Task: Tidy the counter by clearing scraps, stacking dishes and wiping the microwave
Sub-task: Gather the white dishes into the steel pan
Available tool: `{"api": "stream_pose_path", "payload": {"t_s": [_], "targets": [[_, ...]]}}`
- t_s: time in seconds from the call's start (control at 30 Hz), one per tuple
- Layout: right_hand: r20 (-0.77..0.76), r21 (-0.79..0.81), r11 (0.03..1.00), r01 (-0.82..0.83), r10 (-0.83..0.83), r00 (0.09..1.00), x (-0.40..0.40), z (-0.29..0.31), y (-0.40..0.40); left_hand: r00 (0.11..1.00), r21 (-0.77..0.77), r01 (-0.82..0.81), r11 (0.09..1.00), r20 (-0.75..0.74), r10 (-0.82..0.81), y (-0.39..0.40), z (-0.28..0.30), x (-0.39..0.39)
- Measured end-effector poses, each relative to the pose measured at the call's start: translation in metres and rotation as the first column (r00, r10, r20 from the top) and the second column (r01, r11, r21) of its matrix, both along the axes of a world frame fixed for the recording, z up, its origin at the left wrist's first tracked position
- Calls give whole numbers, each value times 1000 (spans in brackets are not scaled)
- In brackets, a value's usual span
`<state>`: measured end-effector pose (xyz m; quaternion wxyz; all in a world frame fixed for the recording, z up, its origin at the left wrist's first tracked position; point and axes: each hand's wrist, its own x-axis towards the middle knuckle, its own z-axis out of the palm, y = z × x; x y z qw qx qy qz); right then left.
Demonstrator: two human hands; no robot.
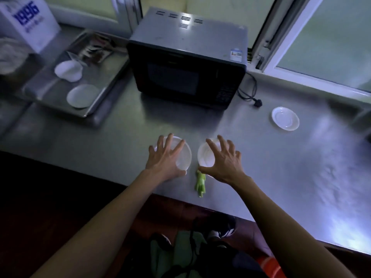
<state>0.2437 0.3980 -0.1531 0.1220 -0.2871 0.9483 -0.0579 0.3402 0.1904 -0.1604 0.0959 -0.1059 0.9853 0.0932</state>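
Note:
Two white dishes lie side by side near the front edge of the steel counter (120,141). My left hand (163,157) is spread over the left dish (183,157), fingers apart, thumb at its near rim. My right hand (222,159) is spread over the right dish (203,157), thumb at its near rim. Whether either hand grips its dish I cannot tell. A green vegetable scrap (200,184) lies just below the two dishes. A black microwave (186,61) stands behind them. Another white saucer (285,118) sits alone to the right.
A steel tray (98,97) at the back left holds a white plate (81,95), a white cup (68,70) and some packets. A white box (28,23) printed "1996" stands behind it. The microwave's cord and plug (258,102) lie on the counter. A window frame (267,51) runs along the right.

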Motion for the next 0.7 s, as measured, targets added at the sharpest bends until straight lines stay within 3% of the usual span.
{"api": "stream_pose_path", "payload": {"t_s": [0.3,0.7], "targets": [[18,-16,974,-225,225,974,55,1,-142,963,30,-269,963,41,268,-115,-2,107],[23,-101,920,-378,382,924,59,1,-262,904,-45,-418,907,81,421,-204,-4,160]]}}
